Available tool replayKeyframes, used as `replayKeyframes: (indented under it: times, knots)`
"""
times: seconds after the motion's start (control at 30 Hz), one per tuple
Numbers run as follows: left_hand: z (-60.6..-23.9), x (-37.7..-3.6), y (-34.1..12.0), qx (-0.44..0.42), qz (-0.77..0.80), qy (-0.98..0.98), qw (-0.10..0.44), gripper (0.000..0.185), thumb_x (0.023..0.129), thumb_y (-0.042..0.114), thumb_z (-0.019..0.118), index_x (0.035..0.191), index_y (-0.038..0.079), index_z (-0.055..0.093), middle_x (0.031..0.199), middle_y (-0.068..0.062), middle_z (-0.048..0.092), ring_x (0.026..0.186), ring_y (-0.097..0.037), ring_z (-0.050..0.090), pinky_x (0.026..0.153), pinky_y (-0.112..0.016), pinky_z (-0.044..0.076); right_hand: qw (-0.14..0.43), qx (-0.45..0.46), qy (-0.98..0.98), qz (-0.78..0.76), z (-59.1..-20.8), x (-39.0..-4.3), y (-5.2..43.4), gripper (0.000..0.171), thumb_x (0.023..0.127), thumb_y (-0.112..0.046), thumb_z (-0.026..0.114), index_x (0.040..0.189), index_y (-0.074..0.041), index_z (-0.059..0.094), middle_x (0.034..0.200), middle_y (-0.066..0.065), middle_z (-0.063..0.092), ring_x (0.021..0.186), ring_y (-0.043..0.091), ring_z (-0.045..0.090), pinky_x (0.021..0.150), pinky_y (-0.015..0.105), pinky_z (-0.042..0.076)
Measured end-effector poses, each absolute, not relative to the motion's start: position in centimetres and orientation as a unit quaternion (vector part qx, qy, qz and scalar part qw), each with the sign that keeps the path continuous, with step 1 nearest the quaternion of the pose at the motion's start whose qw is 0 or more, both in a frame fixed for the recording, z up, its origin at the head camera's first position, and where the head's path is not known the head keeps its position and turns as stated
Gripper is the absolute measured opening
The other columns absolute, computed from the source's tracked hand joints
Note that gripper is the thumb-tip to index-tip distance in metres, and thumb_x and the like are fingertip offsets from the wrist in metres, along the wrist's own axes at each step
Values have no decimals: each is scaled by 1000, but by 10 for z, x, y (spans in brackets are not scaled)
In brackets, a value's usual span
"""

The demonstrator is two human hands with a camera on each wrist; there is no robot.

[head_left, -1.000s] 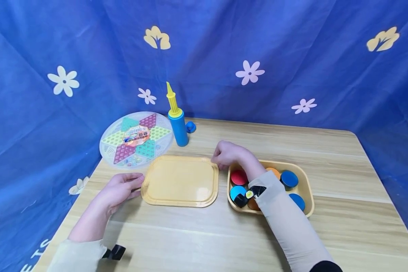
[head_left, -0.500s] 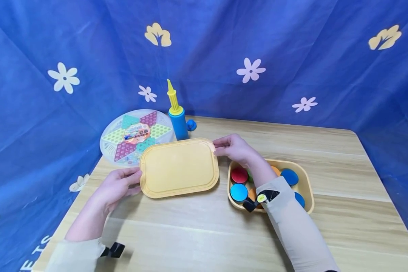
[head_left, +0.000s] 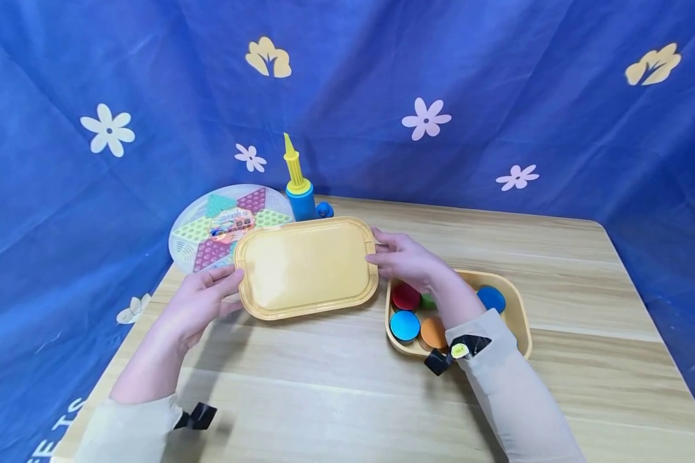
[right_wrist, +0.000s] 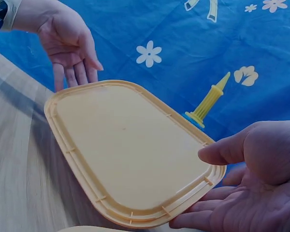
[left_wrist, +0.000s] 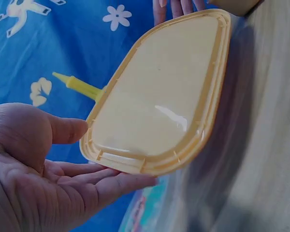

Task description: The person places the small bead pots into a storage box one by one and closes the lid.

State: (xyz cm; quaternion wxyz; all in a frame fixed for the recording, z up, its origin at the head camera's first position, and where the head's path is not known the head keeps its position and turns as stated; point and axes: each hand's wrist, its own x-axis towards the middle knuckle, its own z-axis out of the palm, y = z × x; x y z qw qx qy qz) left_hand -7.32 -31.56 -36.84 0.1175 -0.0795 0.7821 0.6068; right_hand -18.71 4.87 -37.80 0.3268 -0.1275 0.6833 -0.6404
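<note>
A pale yellow rectangular plastic lid [head_left: 307, 267] with rounded corners is held off the table, tilted, its ribbed inner face showing. My left hand [head_left: 199, 305] grips its left end; in the left wrist view the thumb lies at the rim of the lid [left_wrist: 154, 82] and the fingers lie beneath. At the opposite end my right hand [head_left: 411, 263] pinches the edge, thumb on the near face, fingers behind, as the right wrist view of the lid [right_wrist: 125, 145] shows. Below the right forearm stands a matching yellow box [head_left: 524, 321], partly covered by that arm.
Inside the box lie a red disc [head_left: 406, 298], a light blue disc [head_left: 405, 326], an orange disc [head_left: 433, 333] and others. Behind the lid stand a blue-and-yellow hand pump [head_left: 302, 202], a small blue piece [head_left: 324, 209] and a round Chinese checkers board [head_left: 208, 225]. A blue curtain [head_left: 347, 96] hangs behind.
Both hands have lifted the lid off the table and tipped its face toward me. The right hand has shifted from the lid's far corner to its right end.
</note>
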Motion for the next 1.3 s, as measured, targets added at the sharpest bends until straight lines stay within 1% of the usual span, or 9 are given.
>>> replayKeyframes:
  times: [0.23, 0.47, 0.57, 0.77, 1.03, 1.1, 1.2, 1.27, 1.3]
  knots:
    - [-353, -77, -302, -64, 587, 805, 62, 68, 115, 36, 46, 156, -16, 32, 163, -31, 35, 145, -40, 43, 112, -40, 44, 292, -136, 703, -634, -371, -180, 58, 63, 108, -10, 61, 160, 10, 31, 168, 23, 30, 148, 38, 41, 120, 49, 39]
    - [-343, -82, -272, -25, 645, 764, 6, 64, 116, 36, 39, 156, -15, 35, 157, -31, 43, 147, -39, 40, 120, -49, 35, 246, -91, 661, -703, -356, -170, 78, 67, 110, -24, 60, 164, 2, 30, 173, 13, 23, 151, 42, 35, 121, 58, 38]
    - [-341, -83, -259, -15, 667, 745, -20, 62, 116, 36, 39, 155, -13, 38, 155, -29, 46, 146, -38, 42, 121, -47, 35, 223, -92, 649, -721, -351, -166, 86, 65, 111, -27, 58, 165, -3, 30, 172, 11, 27, 150, 37, 39, 121, 55, 39]
    - [-339, -88, -237, 8, 684, 728, -57, 61, 117, 36, 35, 155, -11, 40, 155, -29, 46, 147, -37, 42, 122, -47, 34, 177, -100, 680, -704, -346, -161, 98, 61, 114, -35, 50, 157, 7, 39, 162, 19, 43, 148, 31, 44, 123, 42, 37]
    - [-348, -96, -220, -17, 719, 685, -115, 65, 116, 41, 35, 135, -19, 54, 138, -38, 58, 138, -34, 54, 120, -42, 40, 144, -90, 651, -740, -348, -160, 106, 77, 114, -49, 40, 157, 14, 31, 161, 31, 35, 152, 38, 32, 127, 45, 27]
    - [-352, -99, -217, -29, 732, 668, -130, 66, 116, 41, 38, 135, -20, 56, 135, -37, 60, 135, -33, 57, 118, -42, 42, 119, -73, 643, -753, -350, -159, 106, 78, 113, -50, 43, 154, 15, 36, 157, 30, 43, 150, 37, 37, 126, 45, 29]
    - [-355, -103, -214, -53, 746, 646, -152, 66, 114, 42, 44, 138, -18, 56, 136, -34, 56, 135, -36, 55, 116, -44, 43, 82, -49, 622, -777, -352, -158, 103, 72, 111, -48, 49, 113, 23, 63, 110, 27, 69, 131, 29, 58, 123, 42, 36]
    - [-357, -106, -213, -69, 752, 635, -163, 64, 113, 43, 49, 137, -16, 58, 135, -34, 56, 133, -38, 55, 115, -46, 43, 64, -44, 609, -790, -354, -158, 101, 67, 111, -46, 52, 74, 9, 55, 74, 12, 53, 106, 23, 62, 121, 39, 39]
    - [-358, -107, -212, -74, 754, 631, -168, 63, 112, 43, 51, 136, -15, 59, 134, -33, 56, 132, -39, 56, 115, -47, 44, 59, -44, 603, -794, -355, -158, 100, 65, 111, -45, 54, 65, 1, 45, 70, 7, 40, 99, 22, 59, 121, 39, 39]
